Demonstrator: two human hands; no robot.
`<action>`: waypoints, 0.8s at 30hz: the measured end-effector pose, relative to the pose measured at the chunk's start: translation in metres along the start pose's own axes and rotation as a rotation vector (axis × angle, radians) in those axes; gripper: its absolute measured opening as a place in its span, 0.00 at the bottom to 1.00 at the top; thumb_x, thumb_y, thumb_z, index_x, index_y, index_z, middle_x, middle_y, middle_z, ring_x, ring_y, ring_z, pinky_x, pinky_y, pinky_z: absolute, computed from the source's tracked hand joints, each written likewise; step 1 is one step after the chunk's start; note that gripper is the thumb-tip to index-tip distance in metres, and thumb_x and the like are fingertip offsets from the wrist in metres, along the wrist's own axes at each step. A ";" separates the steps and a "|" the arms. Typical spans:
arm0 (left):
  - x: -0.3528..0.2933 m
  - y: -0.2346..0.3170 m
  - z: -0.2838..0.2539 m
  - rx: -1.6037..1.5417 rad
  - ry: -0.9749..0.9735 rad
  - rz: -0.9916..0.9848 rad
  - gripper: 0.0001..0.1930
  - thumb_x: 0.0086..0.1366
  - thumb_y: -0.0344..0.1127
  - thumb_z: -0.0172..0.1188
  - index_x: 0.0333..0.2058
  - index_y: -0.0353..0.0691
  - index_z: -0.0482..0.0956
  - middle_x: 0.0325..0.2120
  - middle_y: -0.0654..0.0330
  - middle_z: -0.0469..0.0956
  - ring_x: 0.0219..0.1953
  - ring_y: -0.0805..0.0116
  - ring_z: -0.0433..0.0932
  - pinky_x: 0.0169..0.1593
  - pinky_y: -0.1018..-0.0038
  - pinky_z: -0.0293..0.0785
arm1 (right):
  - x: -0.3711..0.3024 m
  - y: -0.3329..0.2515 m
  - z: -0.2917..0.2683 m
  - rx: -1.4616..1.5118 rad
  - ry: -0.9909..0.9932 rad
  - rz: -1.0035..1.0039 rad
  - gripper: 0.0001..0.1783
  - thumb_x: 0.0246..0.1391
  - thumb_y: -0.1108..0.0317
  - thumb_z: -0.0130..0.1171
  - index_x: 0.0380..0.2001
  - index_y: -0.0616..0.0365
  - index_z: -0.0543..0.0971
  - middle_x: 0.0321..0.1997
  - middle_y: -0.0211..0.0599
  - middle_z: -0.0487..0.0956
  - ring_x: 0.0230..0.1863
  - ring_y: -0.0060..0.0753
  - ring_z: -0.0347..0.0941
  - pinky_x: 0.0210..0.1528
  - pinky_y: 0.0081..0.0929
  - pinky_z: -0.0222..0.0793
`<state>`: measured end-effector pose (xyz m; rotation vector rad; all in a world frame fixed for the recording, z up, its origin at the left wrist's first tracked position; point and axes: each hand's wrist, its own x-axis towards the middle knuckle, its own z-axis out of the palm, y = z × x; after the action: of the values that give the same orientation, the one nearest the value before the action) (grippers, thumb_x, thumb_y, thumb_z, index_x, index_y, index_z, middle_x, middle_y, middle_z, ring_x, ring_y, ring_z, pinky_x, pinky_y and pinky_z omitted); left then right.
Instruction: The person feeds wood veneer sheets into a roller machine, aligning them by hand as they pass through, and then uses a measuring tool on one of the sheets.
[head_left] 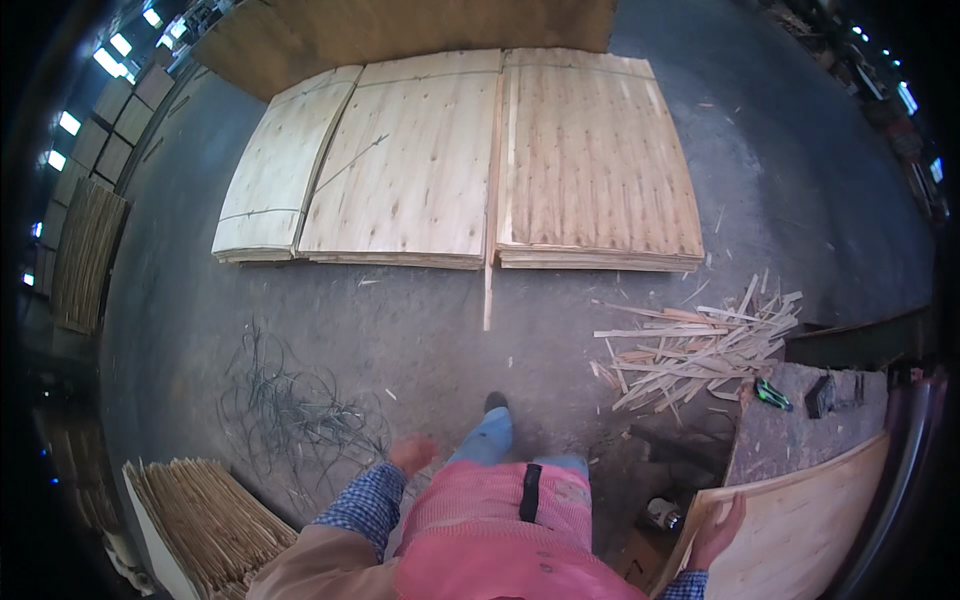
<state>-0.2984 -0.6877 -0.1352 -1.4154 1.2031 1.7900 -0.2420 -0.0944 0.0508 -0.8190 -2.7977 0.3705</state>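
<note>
My left hand (pixel 410 455) hangs beside the pink apron (pixel 490 510), over the floor. Its fingers are blurred, and I see nothing in it. At the lower right my right hand (pixel 715 532) rests on the near-left corner of a pale wood veneer sheet (pixel 810 515), fingers spread along its edge. That sheet lies on a workbench (pixel 785 440), where a green and black cutter-like tool (pixel 772 394) and a dark block-shaped item (pixel 820 396) sit farther back.
Three veneer stacks, left (pixel 285 165), middle (pixel 405 165) and right (pixel 595 160), lie ahead on the floor. Offcut strips (pixel 705 345) are heaped at right, tangled strapping (pixel 290 415) at left. More veneer (pixel 215 525) stands near lower left. A narrow strip (pixel 488 295) juts between stacks.
</note>
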 end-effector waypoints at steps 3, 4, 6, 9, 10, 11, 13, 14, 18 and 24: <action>0.021 0.071 0.005 -0.057 0.085 0.082 0.11 0.67 0.37 0.54 0.45 0.39 0.74 0.40 0.56 0.80 0.39 0.65 0.80 0.40 0.71 0.75 | 0.044 -0.148 0.063 0.414 -0.321 0.059 0.20 0.57 0.73 0.53 0.54 0.66 0.72 0.52 0.50 0.76 0.53 0.43 0.73 0.58 0.34 0.66; 0.025 0.089 0.008 -0.063 0.130 0.092 0.12 0.67 0.37 0.54 0.46 0.40 0.73 0.40 0.56 0.80 0.39 0.65 0.80 0.40 0.71 0.75 | 0.056 -0.180 0.099 0.453 -0.493 -0.026 0.20 0.57 0.71 0.55 0.53 0.62 0.73 0.46 0.45 0.79 0.48 0.39 0.77 0.52 0.32 0.71; 0.026 0.114 0.010 -0.104 0.069 0.146 0.12 0.67 0.36 0.52 0.47 0.40 0.73 0.41 0.56 0.80 0.41 0.63 0.80 0.42 0.69 0.75 | 0.065 -0.207 0.204 0.568 -0.795 -0.056 0.19 0.55 0.67 0.59 0.50 0.59 0.75 0.42 0.44 0.82 0.42 0.39 0.80 0.46 0.31 0.73; 0.003 0.129 0.006 -0.082 0.063 0.155 0.11 0.68 0.38 0.54 0.44 0.40 0.74 0.39 0.57 0.80 0.41 0.64 0.79 0.42 0.68 0.75 | 0.086 -0.263 0.338 0.387 -1.147 -0.125 0.23 0.53 0.60 0.61 0.50 0.62 0.76 0.41 0.45 0.82 0.44 0.36 0.79 0.46 0.29 0.73; 0.009 0.108 -0.022 -0.118 -0.037 0.168 0.11 0.68 0.41 0.55 0.41 0.40 0.75 0.37 0.57 0.80 0.39 0.64 0.80 0.41 0.69 0.76 | 0.085 -0.269 0.397 0.376 -1.204 -0.146 0.24 0.53 0.58 0.61 0.49 0.62 0.76 0.42 0.45 0.82 0.44 0.37 0.79 0.46 0.30 0.73; 0.021 0.074 -0.058 -0.204 -0.130 0.196 0.11 0.68 0.40 0.54 0.40 0.39 0.75 0.36 0.57 0.80 0.37 0.64 0.80 0.39 0.68 0.76 | 0.073 -0.265 0.464 0.391 -1.253 -0.098 0.24 0.52 0.58 0.62 0.49 0.62 0.76 0.44 0.45 0.82 0.45 0.38 0.78 0.47 0.31 0.72; -0.001 0.040 -0.038 -0.325 0.501 0.068 0.14 0.69 0.44 0.51 0.30 0.40 0.77 0.18 0.66 0.73 0.17 0.78 0.67 0.19 0.81 0.63 | 0.084 -0.294 0.553 0.340 -1.331 -0.052 0.26 0.51 0.58 0.63 0.50 0.62 0.76 0.47 0.46 0.80 0.48 0.37 0.77 0.48 0.31 0.71; -0.014 0.017 -0.057 -0.321 0.324 -0.034 0.15 0.69 0.46 0.51 0.30 0.42 0.77 0.17 0.67 0.73 0.17 0.78 0.67 0.19 0.81 0.64 | 0.088 -0.324 0.579 0.273 -1.368 -0.031 0.28 0.50 0.58 0.64 0.51 0.62 0.75 0.48 0.46 0.80 0.49 0.37 0.76 0.49 0.31 0.71; -0.020 -0.014 -0.064 -0.294 0.195 -0.255 0.15 0.68 0.45 0.53 0.28 0.43 0.78 0.17 0.66 0.73 0.19 0.76 0.68 0.21 0.78 0.65 | 0.101 -0.412 0.683 0.352 -1.459 0.277 0.39 0.47 0.55 0.67 0.60 0.65 0.68 0.51 0.49 0.77 0.53 0.40 0.73 0.55 0.30 0.67; 0.031 0.036 -0.090 -0.150 0.202 -0.326 0.14 0.65 0.42 0.54 0.24 0.42 0.77 0.17 0.62 0.74 0.21 0.72 0.72 0.23 0.74 0.67 | 0.071 -0.428 0.853 0.816 -1.078 0.443 0.25 0.54 0.59 0.64 0.49 0.63 0.72 0.36 0.40 0.77 0.37 0.37 0.76 0.41 0.31 0.73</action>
<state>-0.2974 -0.7868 -0.1573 -1.7992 0.8822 1.5654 -0.7379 -0.5586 -0.6234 -1.2040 -2.6430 2.4178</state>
